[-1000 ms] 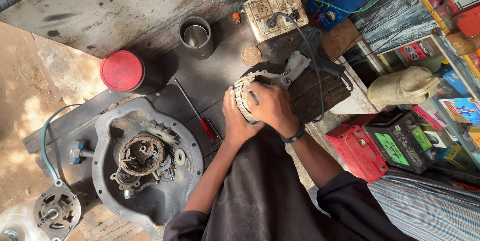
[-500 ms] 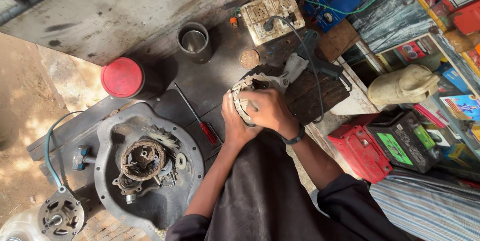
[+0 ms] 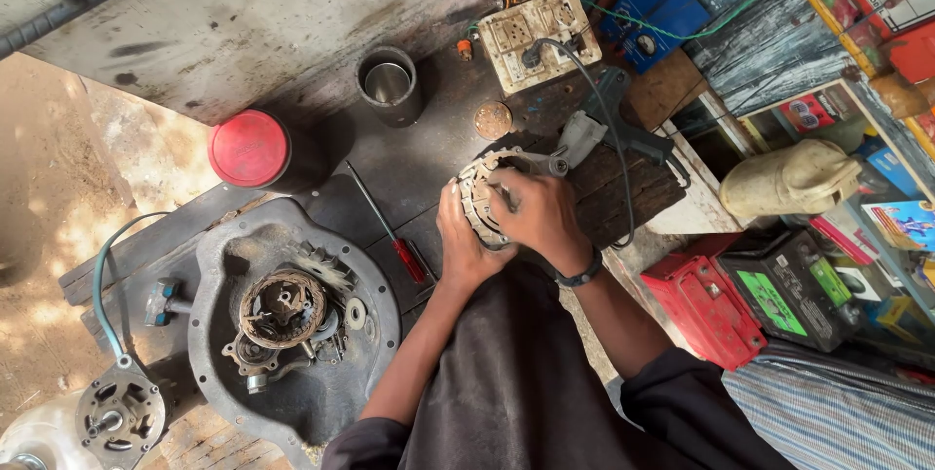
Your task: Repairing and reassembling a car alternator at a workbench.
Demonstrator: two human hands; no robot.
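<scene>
We hold the stator (image 3: 484, 199) on the bench (image 3: 429, 153), left grip (image 3: 463, 241) and right grip (image 3: 541, 217) clamped on it.

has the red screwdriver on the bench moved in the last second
No. The red-handled screwdriver lies in the same spot, between the grey dish and the left hand; only the camera has shifted.
</scene>
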